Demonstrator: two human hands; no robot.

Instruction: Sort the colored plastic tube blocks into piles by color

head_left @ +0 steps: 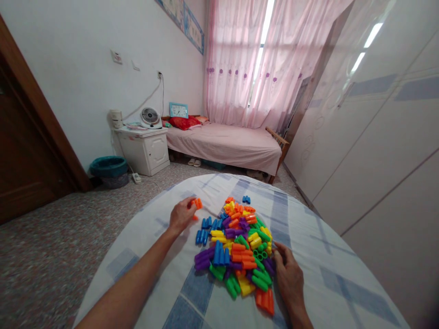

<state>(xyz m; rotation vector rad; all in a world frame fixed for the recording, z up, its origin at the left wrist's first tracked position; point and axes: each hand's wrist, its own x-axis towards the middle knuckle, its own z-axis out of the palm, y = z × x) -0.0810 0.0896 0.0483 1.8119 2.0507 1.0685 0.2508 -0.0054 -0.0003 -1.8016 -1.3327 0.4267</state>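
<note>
A heap of coloured plastic toy blocks (240,256), shaped like joined bullet-like tubes, lies on the round table. My left hand (182,214) is left of the heap, its fingers pinched on an orange block (198,203). Just below that, another bit of orange (195,218) shows beside the fingers; I cannot tell whether it is held. Several blue blocks (202,236) lie between my left hand and the heap. My right hand (288,273) rests along the heap's right edge by green and purple blocks, its fingers loosely apart and holding nothing visible.
A checked cloth (137,292) covers the table. One blue block (246,199) lies apart behind the heap. Beyond the table are a bed (226,141), a white cabinet (151,153) with a fan (151,117), and a bin (109,171). A tall wardrobe (370,137) lines the right.
</note>
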